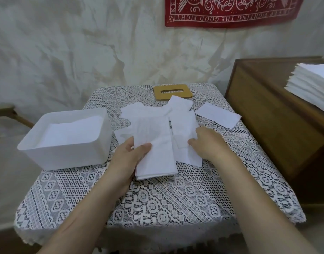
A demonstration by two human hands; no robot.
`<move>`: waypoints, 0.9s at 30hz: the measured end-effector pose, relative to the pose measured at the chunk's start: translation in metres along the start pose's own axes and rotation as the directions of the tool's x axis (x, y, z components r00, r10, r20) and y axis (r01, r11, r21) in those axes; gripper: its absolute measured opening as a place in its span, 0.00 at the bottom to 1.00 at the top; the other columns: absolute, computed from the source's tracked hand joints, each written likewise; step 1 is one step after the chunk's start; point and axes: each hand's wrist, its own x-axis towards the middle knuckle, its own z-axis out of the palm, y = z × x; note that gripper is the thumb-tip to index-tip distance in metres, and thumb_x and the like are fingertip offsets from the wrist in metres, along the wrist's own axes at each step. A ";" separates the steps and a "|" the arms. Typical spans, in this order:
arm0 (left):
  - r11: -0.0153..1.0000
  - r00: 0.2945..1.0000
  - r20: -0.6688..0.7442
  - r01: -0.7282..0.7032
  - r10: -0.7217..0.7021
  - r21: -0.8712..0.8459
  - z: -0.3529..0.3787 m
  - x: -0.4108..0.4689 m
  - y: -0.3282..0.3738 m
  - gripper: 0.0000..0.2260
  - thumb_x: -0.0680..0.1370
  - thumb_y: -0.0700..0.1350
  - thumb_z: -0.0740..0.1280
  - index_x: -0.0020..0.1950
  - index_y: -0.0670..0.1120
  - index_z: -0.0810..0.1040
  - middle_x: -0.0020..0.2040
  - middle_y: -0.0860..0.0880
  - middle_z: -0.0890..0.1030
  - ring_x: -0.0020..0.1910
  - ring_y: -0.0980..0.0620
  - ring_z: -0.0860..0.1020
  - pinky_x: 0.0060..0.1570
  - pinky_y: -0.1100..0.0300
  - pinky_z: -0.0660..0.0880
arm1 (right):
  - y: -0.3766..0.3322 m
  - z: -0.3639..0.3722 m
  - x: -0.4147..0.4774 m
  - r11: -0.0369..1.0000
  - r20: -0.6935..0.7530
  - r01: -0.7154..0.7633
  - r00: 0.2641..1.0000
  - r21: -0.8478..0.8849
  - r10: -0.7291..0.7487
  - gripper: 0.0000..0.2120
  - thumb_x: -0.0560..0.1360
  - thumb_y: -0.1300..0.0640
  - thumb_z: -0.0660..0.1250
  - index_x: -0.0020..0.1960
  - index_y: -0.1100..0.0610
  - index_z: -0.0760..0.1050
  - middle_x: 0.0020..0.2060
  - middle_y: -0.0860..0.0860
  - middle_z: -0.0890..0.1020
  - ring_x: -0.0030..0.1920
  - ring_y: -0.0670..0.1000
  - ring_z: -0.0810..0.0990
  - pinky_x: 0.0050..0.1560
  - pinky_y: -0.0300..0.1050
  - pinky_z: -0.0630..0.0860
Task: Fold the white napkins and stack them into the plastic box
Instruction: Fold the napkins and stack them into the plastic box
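beside the plastic box (66, 154), left hand (128, 158) pinches folded napkins (157, 162); right hand (207, 143), grip unclear; edges should be squared before stacking

Bare lace tablecloth (166, 202) stretches across the table's near half, open to a reaching hand. White napkins (148, 118) litter the middle; a plastic box (71, 158) walls the left, a wooden cabinet (263, 110) the right, a slotted wooden lid (157, 94) the far edge.

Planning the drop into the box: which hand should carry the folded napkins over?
Left. The left hand already grips the folded napkins, and the plastic box sits beside it. The right hand touches another napkin, farther away.
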 end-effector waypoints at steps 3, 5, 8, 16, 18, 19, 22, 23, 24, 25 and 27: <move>1.000 1.000 0.002 0.001 -0.001 -0.007 0.000 0.000 0.000 0.10 0.81 0.41 0.69 0.62 0.48 0.81 0.53 0.48 0.88 0.50 0.46 0.87 0.47 0.51 0.81 | -0.002 -0.002 -0.005 1.000 -0.001 0.016 1.000 0.021 -0.016 0.10 0.82 0.53 0.60 0.50 0.60 0.71 0.42 0.53 0.75 0.44 0.57 0.75 0.42 0.49 0.70; 1.000 1.000 0.000 -0.002 0.002 -0.002 -0.001 0.000 0.000 0.10 0.81 0.41 0.69 0.62 0.48 0.81 0.54 0.49 0.88 0.51 0.46 0.87 0.49 0.49 0.81 | -0.002 -0.005 -0.007 0.998 -0.003 0.016 1.000 0.060 -0.016 0.10 0.81 0.53 0.61 0.49 0.60 0.71 0.43 0.54 0.76 0.45 0.58 0.75 0.40 0.49 0.69; 1.000 1.000 0.001 -0.004 0.004 0.002 -0.001 0.001 0.001 0.10 0.81 0.41 0.69 0.62 0.48 0.81 0.54 0.49 0.88 0.53 0.45 0.86 0.53 0.47 0.81 | -0.002 -0.013 -0.011 0.979 -0.003 0.030 1.000 0.201 -0.030 0.10 0.79 0.52 0.64 0.46 0.59 0.72 0.41 0.53 0.77 0.43 0.56 0.77 0.36 0.46 0.67; 1.000 1.000 0.013 -0.009 0.009 0.006 0.001 -0.003 0.001 0.11 0.82 0.41 0.68 0.64 0.47 0.81 0.55 0.48 0.88 0.53 0.45 0.86 0.53 0.47 0.81 | 0.011 -0.016 -0.029 0.951 0.137 0.007 0.989 0.309 -0.052 0.07 0.76 0.52 0.66 0.45 0.55 0.75 0.41 0.50 0.79 0.42 0.53 0.77 0.37 0.45 0.67; 1.000 1.000 0.014 -0.013 0.013 0.003 0.002 -0.003 0.002 0.10 0.82 0.40 0.68 0.63 0.47 0.81 0.55 0.48 0.88 0.54 0.44 0.86 0.55 0.46 0.81 | 0.016 -0.014 -0.030 0.958 0.123 -0.008 0.992 0.286 -0.028 0.10 0.76 0.49 0.67 0.46 0.57 0.74 0.39 0.50 0.77 0.40 0.52 0.75 0.35 0.45 0.64; 1.000 1.000 0.013 -0.013 0.013 -0.002 0.003 -0.003 0.002 0.10 0.82 0.40 0.68 0.63 0.47 0.81 0.55 0.48 0.88 0.54 0.44 0.86 0.56 0.46 0.81 | 0.017 -0.014 -0.030 0.956 0.098 -0.020 0.995 0.292 -0.009 0.13 0.76 0.47 0.67 0.48 0.58 0.75 0.40 0.51 0.78 0.40 0.53 0.75 0.36 0.45 0.65; 1.000 1.000 0.013 -0.004 0.004 -0.009 0.004 -0.003 0.002 0.10 0.81 0.40 0.68 0.62 0.48 0.81 0.54 0.48 0.88 0.54 0.44 0.86 0.56 0.45 0.81 | 0.015 -0.013 -0.029 0.964 -0.021 -0.057 0.998 0.261 0.065 0.17 0.78 0.44 0.67 0.51 0.59 0.75 0.43 0.52 0.80 0.43 0.53 0.78 0.39 0.48 0.67; 1.000 1.000 0.013 -0.001 0.001 -0.009 0.004 -0.002 0.002 0.10 0.81 0.40 0.68 0.62 0.48 0.81 0.55 0.48 0.88 0.54 0.44 0.86 0.57 0.44 0.81 | 0.014 -0.011 -0.027 0.969 -0.054 -0.069 0.995 0.238 0.084 0.17 0.78 0.44 0.67 0.52 0.59 0.75 0.45 0.52 0.81 0.45 0.55 0.79 0.41 0.48 0.68; 1.000 1.000 0.014 0.001 -0.001 -0.010 0.004 -0.002 0.002 0.10 0.81 0.40 0.69 0.62 0.48 0.81 0.55 0.48 0.88 0.54 0.44 0.86 0.57 0.44 0.81 | 0.012 -0.010 -0.025 0.973 -0.076 -0.078 0.992 0.219 0.097 0.17 0.78 0.43 0.68 0.51 0.59 0.76 0.45 0.53 0.81 0.47 0.57 0.79 0.42 0.49 0.69; 1.000 1.000 0.015 0.004 -0.004 -0.013 0.004 -0.001 0.002 0.10 0.81 0.41 0.69 0.63 0.48 0.81 0.55 0.48 0.88 0.54 0.43 0.86 0.57 0.43 0.81 | 0.010 -0.008 -0.022 0.975 -0.090 -0.087 0.990 0.205 0.108 0.17 0.78 0.43 0.68 0.50 0.58 0.76 0.44 0.53 0.80 0.47 0.58 0.79 0.42 0.49 0.69; 1.000 1.000 0.015 0.010 -0.009 -0.021 0.004 0.000 0.001 0.11 0.81 0.41 0.69 0.63 0.48 0.81 0.55 0.47 0.88 0.54 0.43 0.86 0.56 0.44 0.81 | 0.007 -0.006 -0.014 0.977 -0.100 -0.114 0.986 0.180 0.133 0.17 0.77 0.41 0.69 0.47 0.56 0.74 0.44 0.52 0.79 0.47 0.58 0.78 0.38 0.48 0.68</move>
